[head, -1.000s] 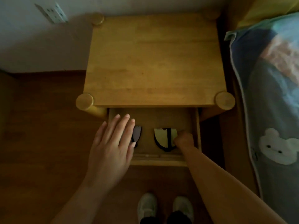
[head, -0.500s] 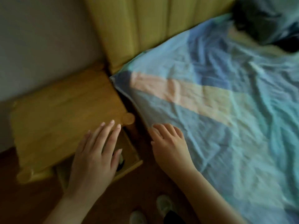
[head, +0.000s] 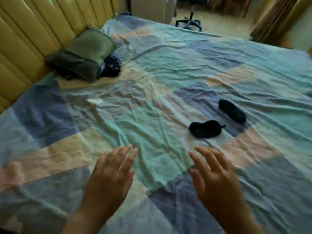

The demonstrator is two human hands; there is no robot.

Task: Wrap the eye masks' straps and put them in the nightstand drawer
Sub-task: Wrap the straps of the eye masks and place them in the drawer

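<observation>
Two black eye masks lie on the bed's patchwork sheet (head: 152, 102). The nearer mask (head: 205, 129) is spread flat with a bit of strap sticking out at its right end. The farther mask (head: 232, 110) lies up and to the right of it. My left hand (head: 109, 176) hovers over the sheet at the lower middle, fingers apart, holding nothing. My right hand (head: 214, 178) hovers beside it, also spread and holding nothing, a short way below the nearer mask. The nightstand and its drawer are out of view.
A green and grey bag (head: 84, 53) with dark cloth beside it rests against the yellow padded headboard (head: 25, 39) at the upper left. A small white scrap (head: 94, 100) lies on the sheet. An office chair base (head: 189, 22) stands on the floor beyond the bed.
The view has swung right from the nightstand drawer to the bed. Both hands left the drawer, where masks lay, and now hover spread over the sheet near two more masks.
</observation>
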